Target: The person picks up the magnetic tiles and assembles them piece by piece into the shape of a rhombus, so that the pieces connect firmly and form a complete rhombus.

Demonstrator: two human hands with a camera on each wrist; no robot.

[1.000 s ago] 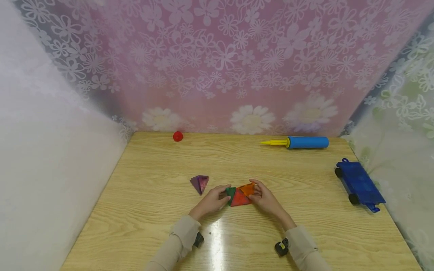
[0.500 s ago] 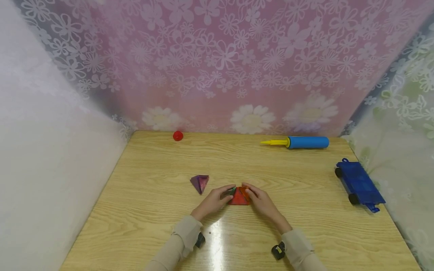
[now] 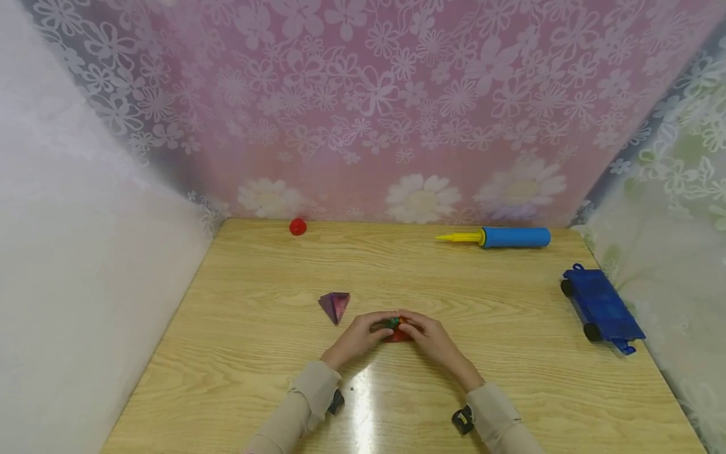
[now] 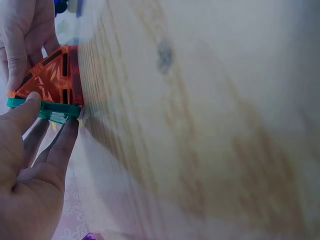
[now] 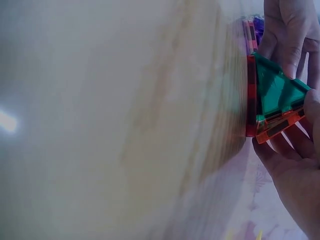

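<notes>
Three triangular magnetic tiles stand together between the hands in front of the person. The red tile (image 3: 399,336) lies flat on the table. My left hand (image 3: 358,335) holds the green tile (image 5: 276,90) with thumb and fingers, tilted up from the red one. Opposite, my right hand (image 3: 438,343) pinches the orange tile (image 4: 50,80), which also leans up. Their upper tips meet, as the wrist views show. From the head view, both hands hide most of the green and orange tiles. Left of the hands sits a purple and pink pyramid (image 3: 334,308) of similar tiles.
A small red dome-shaped piece (image 3: 297,227) sits at the table's back edge. A blue and yellow hand pump (image 3: 515,237) lies at the back right. The blue toy car base (image 3: 602,308) with black wheels stands near the right edge. Patterned curtains (image 3: 363,126) border the table.
My hands have come together, my right one moving left. The green and orange tiles have folded up from the red tile until their tips meet. The pyramid and other things stay put.
</notes>
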